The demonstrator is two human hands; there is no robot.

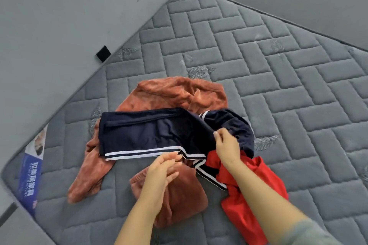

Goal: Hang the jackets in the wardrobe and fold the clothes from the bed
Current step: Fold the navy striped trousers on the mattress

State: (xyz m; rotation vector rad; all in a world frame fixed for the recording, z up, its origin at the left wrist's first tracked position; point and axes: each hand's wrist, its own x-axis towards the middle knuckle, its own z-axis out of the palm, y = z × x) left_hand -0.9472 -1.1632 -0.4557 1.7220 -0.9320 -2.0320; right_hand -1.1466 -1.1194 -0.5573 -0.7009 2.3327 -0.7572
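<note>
A navy garment with white stripes lies spread across a rust-orange fleece garment on the grey quilted mattress. My left hand hovers at the navy garment's striped hem, fingers loosely spread, thumb and forefinger close to the hem. My right hand pinches a fold of the navy fabric near its right side. A red garment lies crumpled under my right forearm. Another piece of rust-orange fleece lies below my left hand.
The mattress fills most of the view, with grey walls along its left and far sides. A blue and white label sits on the mattress's left edge. A small black square is on the wall by the mattress.
</note>
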